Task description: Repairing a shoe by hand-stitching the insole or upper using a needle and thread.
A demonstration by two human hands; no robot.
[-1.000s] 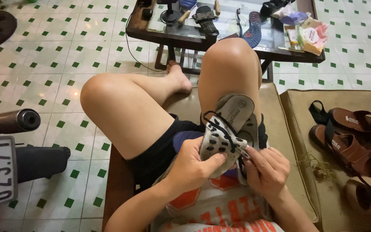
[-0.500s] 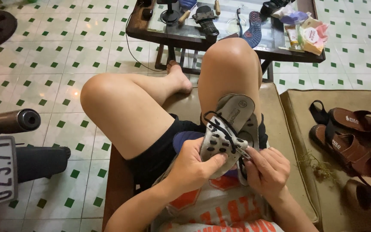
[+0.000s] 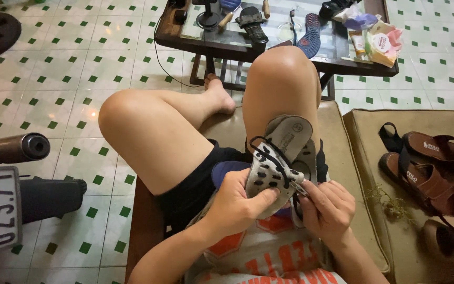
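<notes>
Light, bendy grey sandal sole [image 3: 277, 173] gripped at its edge by left hand [image 3: 237, 205], right hand [image 3: 327, 208] pinching a black strap [image 3: 277, 163].

Even indoor light, fairly bright, warm cast. Soft shadows under knees and below low table [image 3: 222, 44]. Faint glare on glass tabletop and on glossy floor tiles [image 3: 80, 68]. Centre sharp: hands and grey shoe upper [image 3: 271, 176] crisp. Wide-angle bending at edges; tile lines curve. Bottom corners slightly dimmer, softer.
</notes>
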